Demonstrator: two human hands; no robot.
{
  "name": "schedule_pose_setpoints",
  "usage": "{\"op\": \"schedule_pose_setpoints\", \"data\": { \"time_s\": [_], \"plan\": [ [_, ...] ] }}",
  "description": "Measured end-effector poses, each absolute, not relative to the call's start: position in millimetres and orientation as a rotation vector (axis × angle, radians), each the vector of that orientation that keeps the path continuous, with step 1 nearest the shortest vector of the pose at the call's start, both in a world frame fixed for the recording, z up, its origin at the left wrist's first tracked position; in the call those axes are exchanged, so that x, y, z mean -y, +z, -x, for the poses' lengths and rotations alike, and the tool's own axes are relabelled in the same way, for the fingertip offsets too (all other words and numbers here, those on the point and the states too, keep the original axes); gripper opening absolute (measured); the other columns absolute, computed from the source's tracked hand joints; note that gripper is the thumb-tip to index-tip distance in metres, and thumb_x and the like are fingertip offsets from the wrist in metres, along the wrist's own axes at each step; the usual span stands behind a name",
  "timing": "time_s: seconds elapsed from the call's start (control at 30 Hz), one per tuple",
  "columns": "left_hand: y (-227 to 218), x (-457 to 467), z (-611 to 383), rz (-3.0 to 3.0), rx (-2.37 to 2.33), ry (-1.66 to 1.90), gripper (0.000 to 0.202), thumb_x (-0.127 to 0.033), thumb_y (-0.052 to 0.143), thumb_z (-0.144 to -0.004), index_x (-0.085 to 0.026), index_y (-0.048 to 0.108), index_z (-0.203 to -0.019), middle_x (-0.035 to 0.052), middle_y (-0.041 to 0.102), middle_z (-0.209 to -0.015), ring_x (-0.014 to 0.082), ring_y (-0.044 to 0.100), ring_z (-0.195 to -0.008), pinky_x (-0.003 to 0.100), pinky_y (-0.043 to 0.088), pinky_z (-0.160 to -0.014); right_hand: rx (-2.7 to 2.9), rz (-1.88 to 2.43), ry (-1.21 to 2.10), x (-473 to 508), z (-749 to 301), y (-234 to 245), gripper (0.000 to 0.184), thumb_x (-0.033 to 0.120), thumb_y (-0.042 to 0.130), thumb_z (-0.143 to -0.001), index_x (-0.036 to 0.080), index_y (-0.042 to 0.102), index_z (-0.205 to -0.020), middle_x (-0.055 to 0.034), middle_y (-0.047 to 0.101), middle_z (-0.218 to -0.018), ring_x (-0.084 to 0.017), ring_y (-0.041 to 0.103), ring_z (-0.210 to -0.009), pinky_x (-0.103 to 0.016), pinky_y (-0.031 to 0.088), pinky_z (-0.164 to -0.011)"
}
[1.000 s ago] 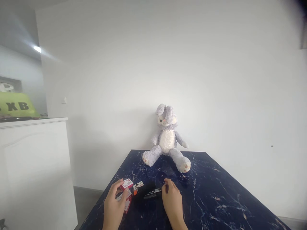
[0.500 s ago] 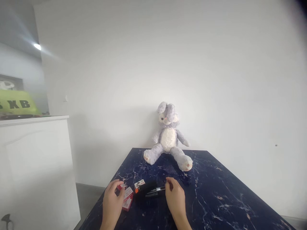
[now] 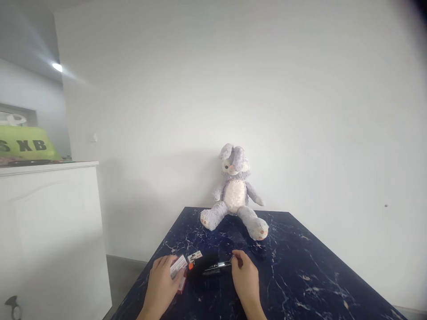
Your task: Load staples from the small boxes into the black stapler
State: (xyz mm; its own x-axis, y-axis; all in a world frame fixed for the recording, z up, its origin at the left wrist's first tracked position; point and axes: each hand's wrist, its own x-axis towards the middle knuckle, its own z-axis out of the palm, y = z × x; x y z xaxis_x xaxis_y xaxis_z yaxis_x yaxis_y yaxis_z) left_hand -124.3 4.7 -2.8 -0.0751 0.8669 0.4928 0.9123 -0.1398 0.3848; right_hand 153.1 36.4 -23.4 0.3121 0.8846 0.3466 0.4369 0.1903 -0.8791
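My left hand [image 3: 160, 286] rests on the dark blue marbled table [image 3: 300, 284], fingers curled around a small red and white box [image 3: 178, 269] at the near left. My right hand [image 3: 246, 281] is closed, its fingertips pinching the right end of a black stapler [image 3: 210, 265] that lies flat between the two hands. A small white and orange tag [image 3: 194, 257] sticks up just behind the stapler's left end.
A grey and white plush rabbit [image 3: 235, 194] sits at the table's far edge against the white wall. A white counter [image 3: 50, 231] stands to the left with a lime green object marked "XB" [image 3: 23, 144] on top.
My left hand has lowered the red and white box from a raised tilt down toward the table. My right hand has stayed at the stapler's right end. The camera shifted slightly.
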Motion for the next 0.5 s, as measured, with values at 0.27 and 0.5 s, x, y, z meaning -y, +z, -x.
{"op": "schedule_pose_setpoints", "data": {
  "time_s": [0.27,0.5],
  "plan": [
    [2.3,1.7,112.3,2.057,1.849,-1.478,0.032,-0.047,0.049,-0.095,-0.026,0.065,-0.113,0.0059,0.072,-0.112,0.0230,0.071,-0.098,0.028,0.056,-0.079,1.251,1.376,0.612,-30.5,-158.9,-32.7,0.025,0.039,0.051,-0.082,0.024,0.069,-0.090,-0.0041,0.075,-0.091,-0.024,0.070,-0.086,-0.031,0.050,-0.079],
    [7.6,11.1,94.2,2.091,1.734,-1.564,0.032,-0.042,0.050,-0.095,-0.024,0.063,-0.118,0.0090,0.071,-0.116,0.0257,0.069,-0.103,0.033,0.058,-0.083,1.275,1.336,0.703,-12.8,-160.3,-24.0,0.020,0.040,0.057,-0.079,0.023,0.068,-0.080,-0.0024,0.074,-0.081,-0.023,0.068,-0.076,-0.028,0.047,-0.071]
  ]
}}
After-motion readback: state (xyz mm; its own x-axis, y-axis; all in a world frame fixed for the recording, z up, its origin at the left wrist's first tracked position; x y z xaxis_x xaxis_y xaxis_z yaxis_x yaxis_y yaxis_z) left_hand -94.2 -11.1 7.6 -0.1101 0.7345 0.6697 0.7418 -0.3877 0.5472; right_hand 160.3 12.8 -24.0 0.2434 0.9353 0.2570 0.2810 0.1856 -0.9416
